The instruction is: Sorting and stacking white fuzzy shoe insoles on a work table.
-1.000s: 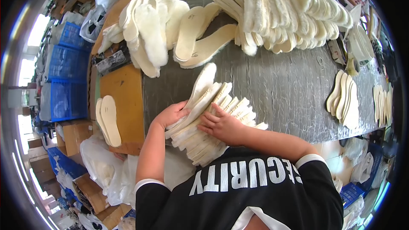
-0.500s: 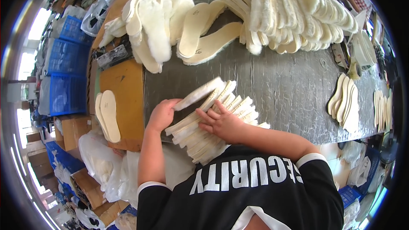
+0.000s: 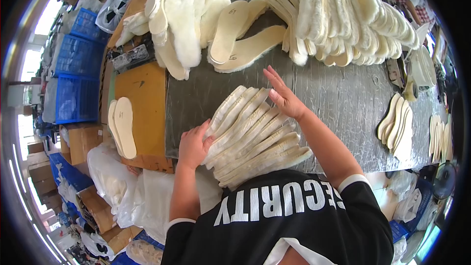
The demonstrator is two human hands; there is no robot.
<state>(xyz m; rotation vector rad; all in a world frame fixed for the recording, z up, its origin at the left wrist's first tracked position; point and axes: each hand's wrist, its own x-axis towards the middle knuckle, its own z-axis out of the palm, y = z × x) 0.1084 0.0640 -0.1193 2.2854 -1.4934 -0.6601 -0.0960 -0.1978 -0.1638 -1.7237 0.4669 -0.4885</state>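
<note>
A row of fleece insoles point(image 3: 252, 135), standing on edge and packed side by side, lies before me against my shirt at the table's near edge. My left hand point(image 3: 194, 145) rests against the row's left ends, thumb apart from the partly bent fingers, gripping no single insole that I can see. At the upper right end of the row is my right hand point(image 3: 287, 96), open, its fingers stretched out and its palm side close to the insole tips. Whether it touches them I cannot tell.
Across the dark table point(image 3: 338, 103) lie a large pile of fleece insoles point(image 3: 338, 19), a smaller heap point(image 3: 184, 24) and several loose ones. Two insoles point(image 3: 125, 127) sit on a brown board point(image 3: 147, 113) at left. More insoles point(image 3: 396, 122) stand right. Blue crates point(image 3: 76, 98) are stacked far left.
The insole that my left hand held tilted above the row is now among the others. My right hand has moved off the top of the row to its upper right end.
</note>
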